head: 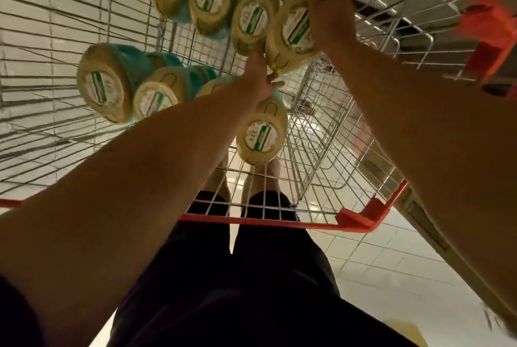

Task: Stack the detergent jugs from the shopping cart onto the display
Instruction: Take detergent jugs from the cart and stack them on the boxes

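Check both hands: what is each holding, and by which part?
Right hand grips a jug by its far edge. Left hand seems to hold a nearer jug by its far end; the grip is hidden.

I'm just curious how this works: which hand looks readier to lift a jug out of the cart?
Probably the right. The right hand grips the edge of one jug; the left hand reaches among the other jugs, its grip hidden.
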Tool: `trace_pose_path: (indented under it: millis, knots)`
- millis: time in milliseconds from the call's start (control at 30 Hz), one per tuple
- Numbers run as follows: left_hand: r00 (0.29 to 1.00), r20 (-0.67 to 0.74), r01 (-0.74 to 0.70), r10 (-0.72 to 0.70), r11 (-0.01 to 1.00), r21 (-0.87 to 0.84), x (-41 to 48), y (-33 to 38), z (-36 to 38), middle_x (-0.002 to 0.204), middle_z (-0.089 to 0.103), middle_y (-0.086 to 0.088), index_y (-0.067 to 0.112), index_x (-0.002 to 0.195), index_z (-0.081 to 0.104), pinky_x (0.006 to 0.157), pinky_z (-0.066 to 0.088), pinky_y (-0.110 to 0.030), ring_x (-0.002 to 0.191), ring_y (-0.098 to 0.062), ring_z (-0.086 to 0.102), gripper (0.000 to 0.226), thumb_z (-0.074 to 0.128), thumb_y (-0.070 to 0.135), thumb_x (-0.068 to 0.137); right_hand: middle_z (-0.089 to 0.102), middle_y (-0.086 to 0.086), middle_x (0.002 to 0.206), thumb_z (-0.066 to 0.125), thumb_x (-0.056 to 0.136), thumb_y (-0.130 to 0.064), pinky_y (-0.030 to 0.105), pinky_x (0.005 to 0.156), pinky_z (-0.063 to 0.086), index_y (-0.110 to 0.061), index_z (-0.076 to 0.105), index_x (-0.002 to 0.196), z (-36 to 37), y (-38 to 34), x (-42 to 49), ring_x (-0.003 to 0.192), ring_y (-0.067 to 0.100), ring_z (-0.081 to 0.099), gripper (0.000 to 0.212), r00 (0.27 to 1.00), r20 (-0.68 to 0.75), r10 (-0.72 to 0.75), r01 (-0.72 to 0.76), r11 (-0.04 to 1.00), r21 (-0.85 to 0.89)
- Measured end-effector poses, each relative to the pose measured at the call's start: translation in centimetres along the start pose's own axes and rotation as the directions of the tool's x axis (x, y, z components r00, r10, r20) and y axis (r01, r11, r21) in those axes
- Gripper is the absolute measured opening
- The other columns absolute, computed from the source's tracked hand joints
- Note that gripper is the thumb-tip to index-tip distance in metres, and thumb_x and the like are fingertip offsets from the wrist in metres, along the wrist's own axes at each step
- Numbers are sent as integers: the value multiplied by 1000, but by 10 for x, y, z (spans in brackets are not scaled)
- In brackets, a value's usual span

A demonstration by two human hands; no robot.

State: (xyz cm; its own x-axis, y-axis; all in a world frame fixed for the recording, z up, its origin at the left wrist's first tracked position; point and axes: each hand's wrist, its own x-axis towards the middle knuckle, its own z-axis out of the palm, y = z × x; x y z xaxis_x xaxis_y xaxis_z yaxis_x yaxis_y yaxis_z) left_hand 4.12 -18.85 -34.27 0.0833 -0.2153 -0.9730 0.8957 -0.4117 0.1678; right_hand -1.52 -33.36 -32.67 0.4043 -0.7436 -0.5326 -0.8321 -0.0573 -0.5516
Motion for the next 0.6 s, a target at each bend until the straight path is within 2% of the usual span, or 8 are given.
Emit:
trace_pose_path:
  millis: [67,167,233,300,400,500,600]
  knots:
    - [999,22,-22,23,999,-42,5,4,-1,157,48,-16,16,150,47,96,61,-45,135,-38,51,42,48,34,113,65,7,128,42,111,-42,40,96,58,-14,56,133,1,-3,0,112,24,67,38,1000,1,14,-14,1000,-10]
    - [999,33,43,-40,994,-103,-2,16,-8,148,55,-13,23,144,54,103,55,-54,126,-39,56,43,51,45,108,65,9,131,41,111,-48,45,98,58,-14,53,134,-6,-16,-6,114,25,68,43,997,35,72,-72,997,10]
    - [1000,16,18,-17,998,-60,-13,24,-19,135,63,-10,24,134,60,100,56,-52,120,-37,59,41,50,50,104,65,11,132,38,112,-51,49,97,58,-17,51,128,-15,-25,-17,114,26,68,40,996,51,79,-83,994,67]
    - [1000,-1,-28,28,1000,2,-33,32,-35,126,68,-8,23,128,64,93,58,-42,116,-34,63,42,48,53,103,67,13,128,34,113,-51,50,94,60,-21,49,121,-26,-37,-32,110,26,70,35,996,59,73,-80,987,140]
    - [998,5,-61,61,997,54,-69,45,-60,117,70,-11,18,125,66,74,57,-30,102,-29,66,52,46,61,102,72,14,121,26,114,-52,51,96,60,-12,64,126,-42,-59,-59,107,27,73,56,992,67,108,-121,964,237]
    - [999,48,-16,9,989,144,-112,67,-74,104,70,-11,16,118,67,59,52,-25,89,-27,63,63,44,71,100,64,13,131,32,115,-44,49,106,53,-14,64,138,-54,-80,-96,123,30,64,50,999,-43,-7,18,963,270]
    - [996,95,-30,2,955,294,-159,74,-77,108,72,-10,19,114,70,62,43,-25,90,-25,61,74,31,80,98,59,3,119,34,115,-41,50,109,46,-19,64,128,-66,-89,-140,124,31,54,39,979,-194,-67,118,957,265]
